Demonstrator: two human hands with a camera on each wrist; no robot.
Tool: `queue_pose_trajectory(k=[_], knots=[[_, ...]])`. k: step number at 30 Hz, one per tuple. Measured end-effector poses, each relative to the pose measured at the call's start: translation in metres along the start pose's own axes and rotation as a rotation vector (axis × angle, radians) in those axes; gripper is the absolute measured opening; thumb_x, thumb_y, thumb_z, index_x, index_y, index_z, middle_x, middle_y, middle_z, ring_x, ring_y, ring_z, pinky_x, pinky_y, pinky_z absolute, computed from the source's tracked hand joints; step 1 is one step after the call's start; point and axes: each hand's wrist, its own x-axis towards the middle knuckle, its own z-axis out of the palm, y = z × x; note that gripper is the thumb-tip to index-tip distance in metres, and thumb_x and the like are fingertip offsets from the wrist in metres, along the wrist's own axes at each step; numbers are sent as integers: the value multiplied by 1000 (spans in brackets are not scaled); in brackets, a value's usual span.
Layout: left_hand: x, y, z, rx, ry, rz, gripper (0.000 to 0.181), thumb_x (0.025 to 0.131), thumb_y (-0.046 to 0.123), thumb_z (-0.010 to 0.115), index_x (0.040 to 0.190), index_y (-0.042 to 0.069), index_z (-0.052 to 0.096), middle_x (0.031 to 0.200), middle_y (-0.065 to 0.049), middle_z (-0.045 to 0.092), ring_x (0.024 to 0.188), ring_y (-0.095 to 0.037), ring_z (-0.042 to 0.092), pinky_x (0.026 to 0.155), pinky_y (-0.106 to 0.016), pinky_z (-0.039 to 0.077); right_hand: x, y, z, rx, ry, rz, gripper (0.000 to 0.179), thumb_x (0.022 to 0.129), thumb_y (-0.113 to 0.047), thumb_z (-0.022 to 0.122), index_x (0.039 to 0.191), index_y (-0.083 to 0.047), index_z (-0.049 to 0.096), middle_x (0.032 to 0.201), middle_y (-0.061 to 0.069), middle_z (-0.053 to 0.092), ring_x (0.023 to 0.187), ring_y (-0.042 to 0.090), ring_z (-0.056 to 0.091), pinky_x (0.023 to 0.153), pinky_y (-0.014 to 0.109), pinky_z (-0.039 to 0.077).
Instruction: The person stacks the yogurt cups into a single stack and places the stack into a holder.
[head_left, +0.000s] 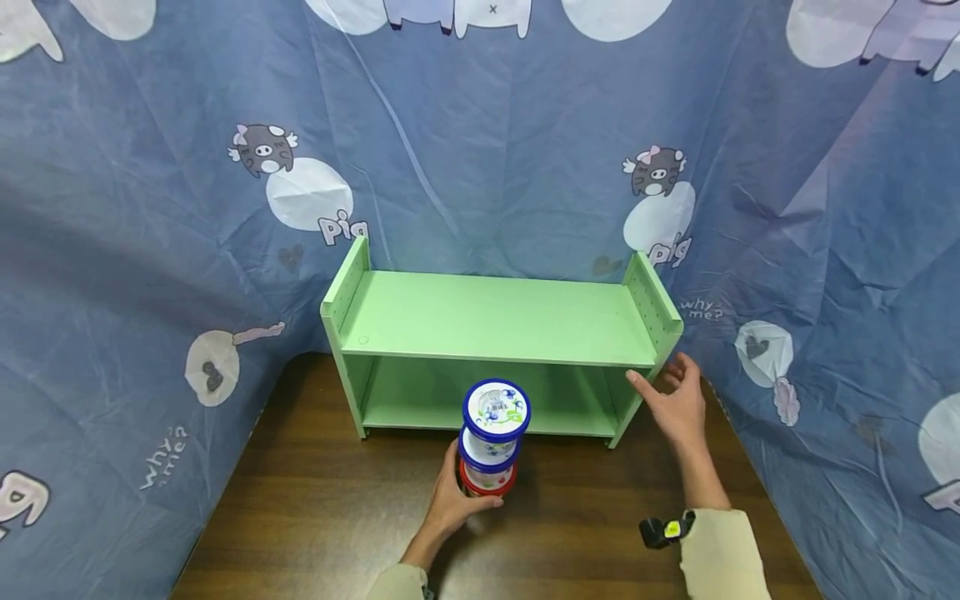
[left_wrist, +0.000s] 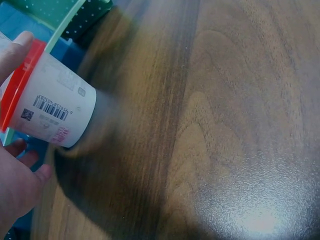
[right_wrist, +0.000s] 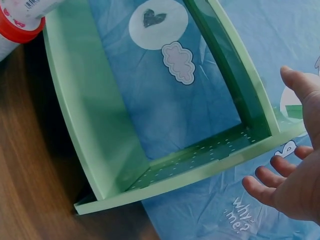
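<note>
My left hand (head_left: pixel 448 505) grips the lowest of a stack of round plastic tubs in front of the shelf. That lowest tub (left_wrist: pixel 60 100) is white with a red lid and has a barcode on its side. On top of it sit two white tubs with blue rims, the middle tub (head_left: pixel 487 451) and the top tub (head_left: pixel 497 410), whose lid shows blue flowers. My right hand (head_left: pixel 681 407) is beside the right end of the green shelf (head_left: pixel 495 321), thumb and fingers spread apart with nothing between them. In the right wrist view the fingers (right_wrist: pixel 265 190) stand near the shelf's side panel.
The two-level shelf, with raised end panels, stands on a brown wood-grain table (head_left: pixel 570 517). Blue cloth (head_left: pixel 480 150) with pig prints hangs behind and on both sides. A black strap device (head_left: pixel 663 531) is on the right wrist.
</note>
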Motion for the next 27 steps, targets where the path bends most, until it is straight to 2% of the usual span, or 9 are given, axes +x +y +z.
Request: queue_pose_trajectory(k=[9,19,27], knots=[[-1,-3,3,-30,11,12,121,54,15,98,154,14,31,147,-17,52,133,-36,51,112,-55,38,11,-6,6,0,-32,7,103,89,-54,68,161,-14,8,165,19,24,149,41,31,117,58,34],[0,-4,5,-43,22,2,118,54,13,97,154,15,33,145,-16,55,130,-35,53,111,-51,39,20,-8,15,-5,34,-40,88,90,-48,69,154,-6,25,155,27,38,145,42,36,118,55,33],[0,-2,9,-60,24,-7,118,54,9,97,153,15,34,140,-17,58,129,-35,55,110,-50,40,27,-7,19,-12,56,-34,80,95,-45,64,155,-6,26,157,26,37,148,41,33,122,53,29]])
